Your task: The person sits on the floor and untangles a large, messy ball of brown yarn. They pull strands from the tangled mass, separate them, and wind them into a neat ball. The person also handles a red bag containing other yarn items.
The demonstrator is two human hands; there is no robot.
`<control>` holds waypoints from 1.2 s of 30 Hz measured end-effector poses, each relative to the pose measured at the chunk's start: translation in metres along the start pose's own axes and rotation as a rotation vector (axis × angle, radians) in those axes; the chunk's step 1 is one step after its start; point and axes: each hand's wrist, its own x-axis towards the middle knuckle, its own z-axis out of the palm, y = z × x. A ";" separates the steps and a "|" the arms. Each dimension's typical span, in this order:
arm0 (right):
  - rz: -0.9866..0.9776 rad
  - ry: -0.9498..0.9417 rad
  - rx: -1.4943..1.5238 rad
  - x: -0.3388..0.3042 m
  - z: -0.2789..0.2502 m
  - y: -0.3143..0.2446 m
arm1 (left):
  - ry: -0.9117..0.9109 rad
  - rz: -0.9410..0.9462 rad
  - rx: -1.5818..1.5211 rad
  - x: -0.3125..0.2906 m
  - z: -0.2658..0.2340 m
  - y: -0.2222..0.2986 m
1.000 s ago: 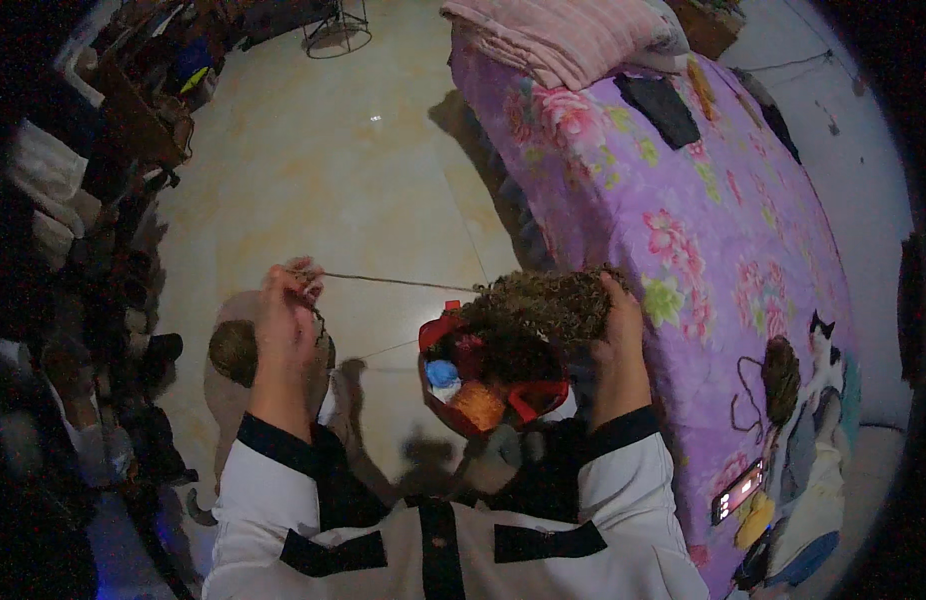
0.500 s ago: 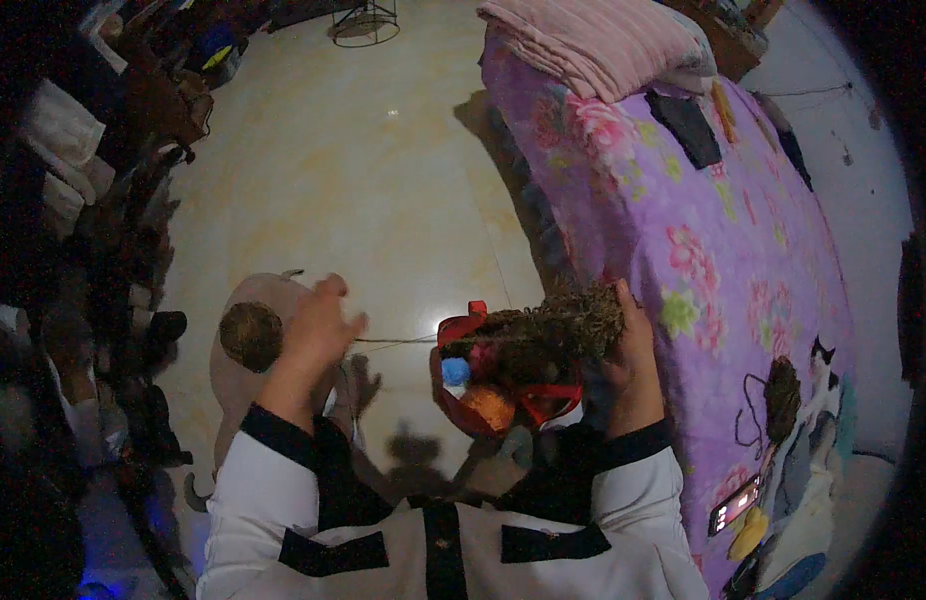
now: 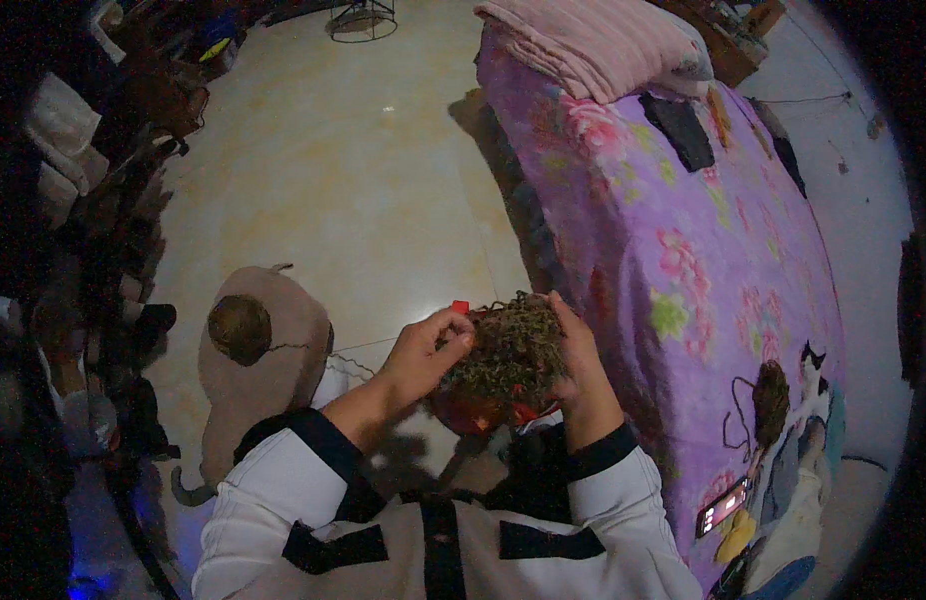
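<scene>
A loose, tangled bundle of brown-green yarn (image 3: 518, 345) hangs above a red basket (image 3: 468, 412), covering most of it. My right hand (image 3: 581, 362) is wrapped round the bundle's right side, thumb at its top. At its left side, my left hand (image 3: 428, 350) has its fingers curled and pinched against the yarn. A wound ball of similar yarn (image 3: 240, 330) sits on a beige padded seat (image 3: 273, 285) to the left. From that ball a thin slack strand (image 3: 355, 362) runs toward my left hand. The yarn between my left fingertips is too fine to see clearly.
On my right is a bed with a purple flowered cover (image 3: 673, 300) and a folded pink blanket (image 3: 593, 45). A brown yarn bundle (image 3: 770, 400), a phone (image 3: 721, 507) and clothes lie on it. Dark cluttered belongings line the left side; a round wire stand (image 3: 363, 22) is far ahead.
My left hand has moved right, from beside the seat to the yarn bundle. My right hand has brought the bundle left over the basket. The strand, taut before, now hangs slack.
</scene>
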 end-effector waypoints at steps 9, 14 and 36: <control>-0.226 -0.405 -0.633 -0.008 0.000 -0.002 | 0.325 -0.192 -0.538 0.011 -0.024 0.005; -0.271 -0.185 -0.900 0.017 -0.027 -0.003 | 0.144 -0.356 -0.653 0.003 -0.036 0.023; -0.056 -0.181 0.008 -0.002 -0.002 0.001 | 0.124 -0.024 0.530 0.008 -0.039 -0.010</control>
